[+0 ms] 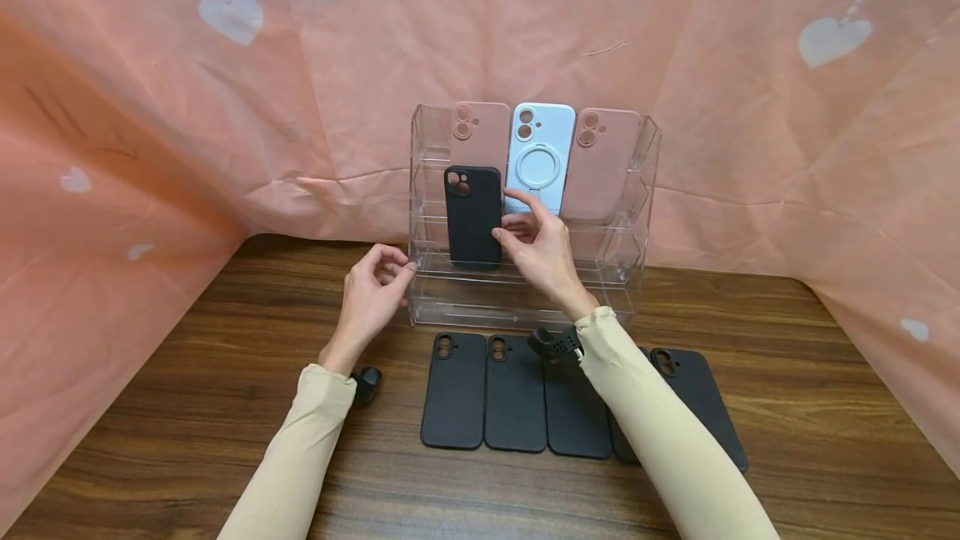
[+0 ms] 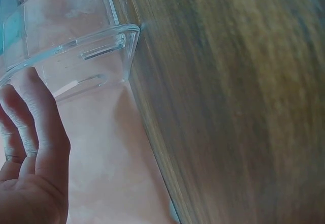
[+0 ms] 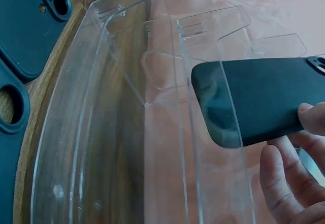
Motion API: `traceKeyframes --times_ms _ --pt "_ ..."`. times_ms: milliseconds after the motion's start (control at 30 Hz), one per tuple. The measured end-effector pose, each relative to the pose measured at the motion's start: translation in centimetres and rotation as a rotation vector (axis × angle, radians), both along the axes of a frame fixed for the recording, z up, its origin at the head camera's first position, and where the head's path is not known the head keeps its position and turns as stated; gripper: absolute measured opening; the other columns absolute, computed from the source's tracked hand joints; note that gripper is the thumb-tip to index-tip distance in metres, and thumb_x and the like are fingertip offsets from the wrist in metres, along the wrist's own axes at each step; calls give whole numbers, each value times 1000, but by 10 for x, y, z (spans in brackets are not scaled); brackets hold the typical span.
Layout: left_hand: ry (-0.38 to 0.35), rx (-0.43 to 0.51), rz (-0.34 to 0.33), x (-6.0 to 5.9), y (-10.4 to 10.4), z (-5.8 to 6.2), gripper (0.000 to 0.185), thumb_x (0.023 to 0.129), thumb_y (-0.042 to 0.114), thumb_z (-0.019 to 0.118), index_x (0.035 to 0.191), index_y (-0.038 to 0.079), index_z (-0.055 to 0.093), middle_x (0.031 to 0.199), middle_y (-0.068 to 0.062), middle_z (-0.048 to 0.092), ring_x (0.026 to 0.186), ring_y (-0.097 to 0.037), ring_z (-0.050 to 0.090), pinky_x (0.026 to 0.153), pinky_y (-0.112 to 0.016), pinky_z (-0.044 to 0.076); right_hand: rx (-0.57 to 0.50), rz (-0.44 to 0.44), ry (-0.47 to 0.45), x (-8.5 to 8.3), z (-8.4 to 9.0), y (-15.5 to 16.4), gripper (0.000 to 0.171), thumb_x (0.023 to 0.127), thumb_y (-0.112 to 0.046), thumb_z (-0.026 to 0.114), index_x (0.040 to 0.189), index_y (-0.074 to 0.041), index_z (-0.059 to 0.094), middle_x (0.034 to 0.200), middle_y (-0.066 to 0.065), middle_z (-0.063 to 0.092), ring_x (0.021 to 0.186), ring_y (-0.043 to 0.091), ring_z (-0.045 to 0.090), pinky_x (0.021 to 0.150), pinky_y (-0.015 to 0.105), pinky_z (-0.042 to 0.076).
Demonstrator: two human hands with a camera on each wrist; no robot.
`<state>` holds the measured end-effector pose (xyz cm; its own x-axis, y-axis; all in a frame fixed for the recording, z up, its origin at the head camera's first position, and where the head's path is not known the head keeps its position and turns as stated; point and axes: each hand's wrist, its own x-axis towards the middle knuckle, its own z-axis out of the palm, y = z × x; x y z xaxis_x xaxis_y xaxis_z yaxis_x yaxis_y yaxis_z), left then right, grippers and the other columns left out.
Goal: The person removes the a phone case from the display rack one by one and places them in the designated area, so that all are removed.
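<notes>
Your right hand (image 1: 542, 250) holds a black phone case (image 1: 473, 215) upright in a middle tier of the clear acrylic display rack (image 1: 645, 190), thumb and fingertips pinching its right-hand edge. Your left hand (image 1: 372, 297) rests at the rack's front left corner, fingers loosely curled and gripping nothing, their tips just at the acrylic. On the top tier behind stand two pink cases (image 1: 480, 136) and a light blue case with a ring stand (image 1: 539, 157). A row of black cases (image 1: 516, 394) lies flat on the wooden table (image 1: 787, 407) in front of the rack, partly under your right sleeve. A pink cloth with white hearts (image 1: 232, 19) hangs all round.

The black case looks light, soft and matte, likely a flexible silicone shell: it should bend rather than break, and it is not slippery. A grip on the two long edges, near the middle, would likely keep it from twisting, since a one-edge pinch lets it flex. The rack looks stiff but light, so it could slide if pushed; your left hand stands well placed to steady it.
</notes>
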<state>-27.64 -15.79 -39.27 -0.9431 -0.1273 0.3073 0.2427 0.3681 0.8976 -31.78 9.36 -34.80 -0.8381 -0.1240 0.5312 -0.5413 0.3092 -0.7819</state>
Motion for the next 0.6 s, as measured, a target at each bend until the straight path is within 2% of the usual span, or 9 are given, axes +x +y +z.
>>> traceKeyframes --times_ms 167,367,433,600 --pt "4 3 -3 -1 0 0 14 94 20 72 100 9 65 85 -10 69 58 -9 64 51 -28 60 -31 13 23 1 7 1 57 91 3 71 144 -13 56 101 21 75 90 31 72 76 15 55" --pt "3 10 -10 -1 0 0 13 95 19 71 101 9 65 86 -10 69 58 -9 64 52 -29 60 -130 84 41 0 16 5 58 90 10 68 144 -6 55 97 27 72 82 10 69 76 14 57" --pt "2 11 -10 0 -1 0 13 95 19 71 101 9 65 86 -9 69 59 -9 64 52 -30 60 -156 103 26 1 19 6 58 90 11 68 144 -5 54 93 22 72 79 5 69 78 15 58" --pt "2 13 -12 0 -1 0 13 94 19 71 101 9 65 86 -10 69 60 -8 64 54 -34 62 -246 156 -84 4 22 8 59 90 12 66 145 -5 52 84 -3 69 75 4 71 71 18 61"
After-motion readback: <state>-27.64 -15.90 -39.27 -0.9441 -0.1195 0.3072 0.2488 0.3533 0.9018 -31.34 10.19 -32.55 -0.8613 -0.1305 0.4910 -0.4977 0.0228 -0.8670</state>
